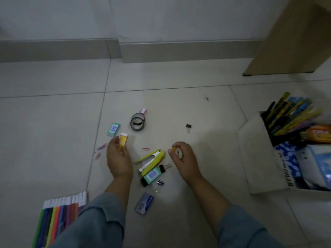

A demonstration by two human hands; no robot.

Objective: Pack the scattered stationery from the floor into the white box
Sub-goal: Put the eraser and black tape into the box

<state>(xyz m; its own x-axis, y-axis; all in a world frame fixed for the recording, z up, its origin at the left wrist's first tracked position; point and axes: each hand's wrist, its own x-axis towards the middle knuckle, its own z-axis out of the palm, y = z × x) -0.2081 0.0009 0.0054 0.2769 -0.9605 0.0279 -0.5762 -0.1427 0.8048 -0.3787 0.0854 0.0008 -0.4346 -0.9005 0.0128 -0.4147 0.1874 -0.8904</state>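
While both hands hang over the grey tiled floor [161,77], L hand [119,158] has its fingers curled round a yellow rectangular eraser w/ white end [123,141], and the white end pokes out past the fingertips. R hand [185,159] is curled tight round a small white tape roll [179,151], w/ the roll's hole facing the cam. Just beyond L fingertips is a teal cardboard mini-box [113,129]. Further out are two overlapping grey tape rings [137,121] and a small pink block [143,110]. Left of L fingers lie two loose paper clips [102,146]. Btw the two hands are a red paper clip [146,149], a yellow-green plastic stapler [154,159], a second teal mini-box [151,175] and black binder clips [163,167]. Beyond R fingers, apart, sits a lone black binder clip [188,126]. The white cardboard box [256,158] sits well right of R fingers, open, holding pens, a blue patterned pad and misc items; neither held item is in it. Near L sleeve is a row of coloured marker pens w/ white caps [59,212].
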